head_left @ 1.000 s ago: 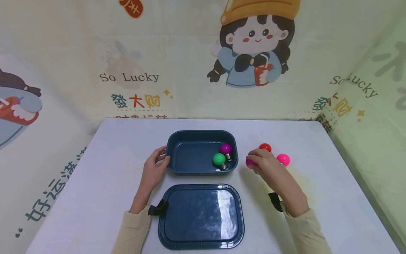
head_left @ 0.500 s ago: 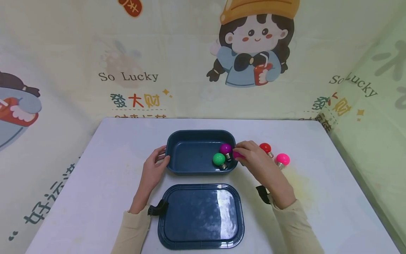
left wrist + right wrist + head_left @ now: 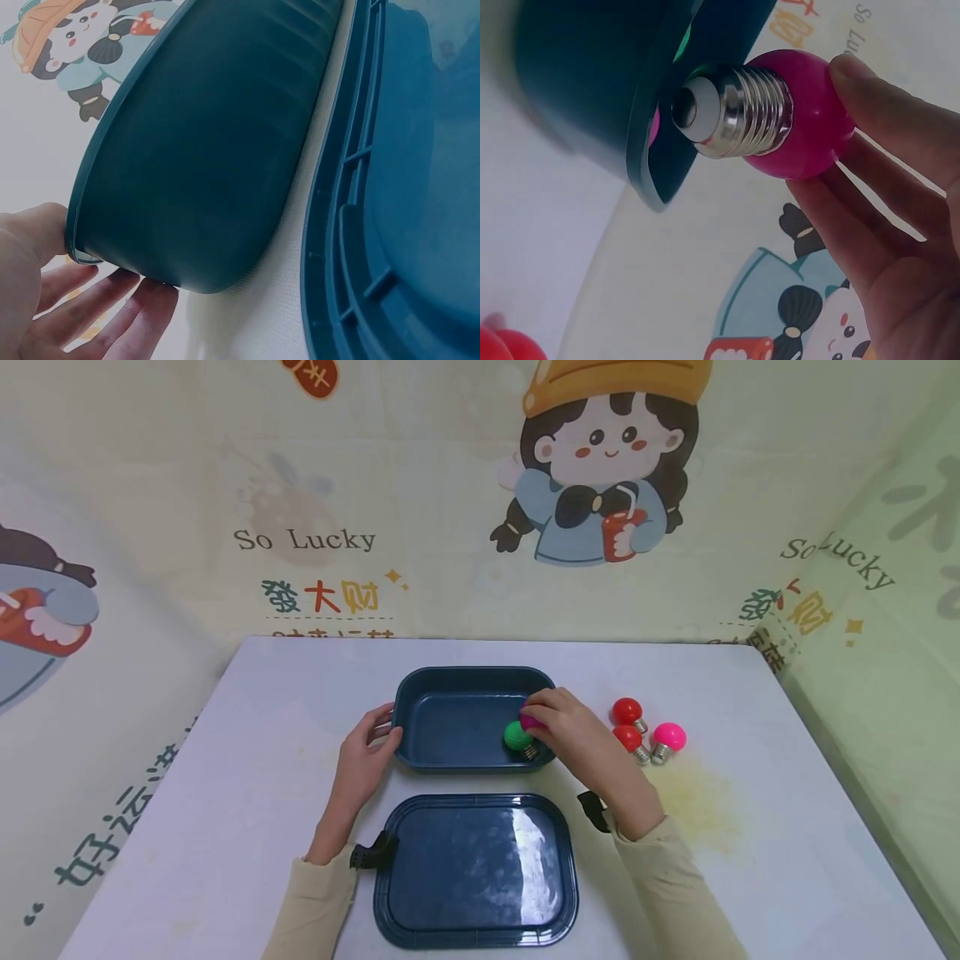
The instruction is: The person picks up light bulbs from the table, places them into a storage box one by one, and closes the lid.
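Observation:
A dark blue rectangular box [image 3: 450, 727] stands on the table, its lid [image 3: 465, 868] lying flat nearer the person. At the box's left end, my left hand [image 3: 366, 758] grips the rim, thumb and fingers around the corner in the left wrist view. My right hand [image 3: 562, 722] reaches over the right end. It pinches a magenta light bulb [image 3: 810, 112] by the globe, the metal screw base pointing away from the palm. Inside the box lies a green bulb [image 3: 516, 737]; the purple bulb next to it is mostly hidden by the right hand.
To the right of the box, two red bulbs [image 3: 627, 711] and a pink bulb [image 3: 670, 737] lie close together on the white table [image 3: 750, 860]. A printed cloth backdrop [image 3: 435, 485] hangs behind the table and at both sides.
My right hand has carried the magenta bulb leftward from beside the other bulbs to above the box's right end. A second red bulb has come into sight. The left hand stays put.

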The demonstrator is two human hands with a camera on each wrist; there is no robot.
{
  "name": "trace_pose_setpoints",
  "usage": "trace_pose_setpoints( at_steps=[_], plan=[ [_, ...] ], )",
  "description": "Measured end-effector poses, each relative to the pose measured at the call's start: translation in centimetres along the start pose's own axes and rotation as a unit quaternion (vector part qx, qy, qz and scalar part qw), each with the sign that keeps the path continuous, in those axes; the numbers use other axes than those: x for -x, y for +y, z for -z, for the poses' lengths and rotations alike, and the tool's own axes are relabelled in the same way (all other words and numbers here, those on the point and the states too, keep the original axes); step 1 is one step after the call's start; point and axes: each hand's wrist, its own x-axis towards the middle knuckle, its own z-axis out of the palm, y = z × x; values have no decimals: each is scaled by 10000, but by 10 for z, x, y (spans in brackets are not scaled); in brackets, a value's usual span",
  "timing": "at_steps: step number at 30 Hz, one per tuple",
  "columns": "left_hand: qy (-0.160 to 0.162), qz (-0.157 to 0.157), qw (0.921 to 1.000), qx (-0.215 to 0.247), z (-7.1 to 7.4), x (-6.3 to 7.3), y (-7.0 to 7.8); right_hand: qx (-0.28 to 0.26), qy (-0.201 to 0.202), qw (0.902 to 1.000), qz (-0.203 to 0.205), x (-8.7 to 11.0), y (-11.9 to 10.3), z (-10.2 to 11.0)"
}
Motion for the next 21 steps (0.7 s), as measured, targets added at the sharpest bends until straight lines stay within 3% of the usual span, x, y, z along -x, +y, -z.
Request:
trace_pose_setpoints(
  at_steps=[21],
  plan=[
    [14, 30, 10000, -25, 0, -1, -2, 77, -38, 9983, 585, -26, -10, -34]
  ],
)
